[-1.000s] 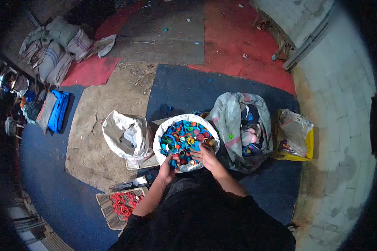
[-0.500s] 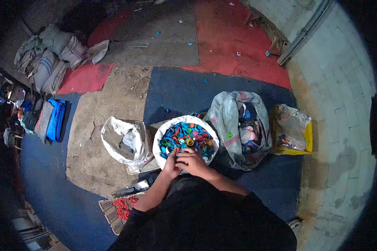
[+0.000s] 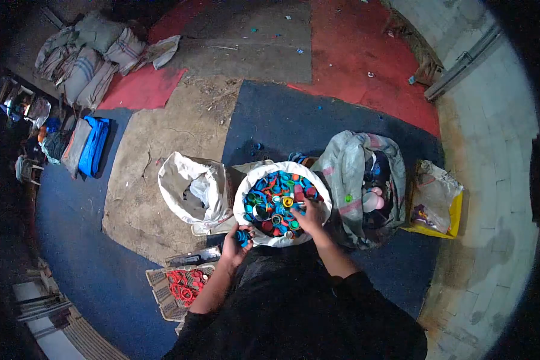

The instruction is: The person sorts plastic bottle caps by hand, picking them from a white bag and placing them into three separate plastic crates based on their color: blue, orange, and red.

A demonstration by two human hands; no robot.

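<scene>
Black sleeves (image 3: 354, 294) at the near edge, 2 bare hands out front.
Near left: plastic basket (image 3: 162, 294) w/ red rings (image 3: 186, 289) in it; dark tray (image 3: 192, 258) just beyond its far edge.
L hand (image 3: 236, 247): fingers curled round a few blue caps (image 3: 242, 237), at near-left rim of the center sack.
R hand (image 3: 310, 219): over the near-right part of same sack, fingers partly spread at the caps; can't tell if it grips one.
Center sack (image 3: 282, 166): white, rim rolled out, mouth up, full of mixed caps (image 3: 270, 195), mostly blue, some red, green, yellow & orange.
Left of it: white sack (image 3: 173, 198), open, w/ crumpled plastic (image 3: 201, 191) inside.
Right of it: grey sack (image 3: 342, 162) w/ pink items (image 3: 374, 201) in its mouth, green cap (image 3: 348, 198) on its side.
Further right, nr the block wall (image 3: 492, 180): yellow container (image 3: 456, 219) w/ cloudy bag material in it.
Far left: blue folded bundle (image 3: 94, 147) on floor, then stuffed sacks (image 3: 87, 69) piled beyond.
Far right: red mat (image 3: 366, 54) w/ small scraps.
</scene>
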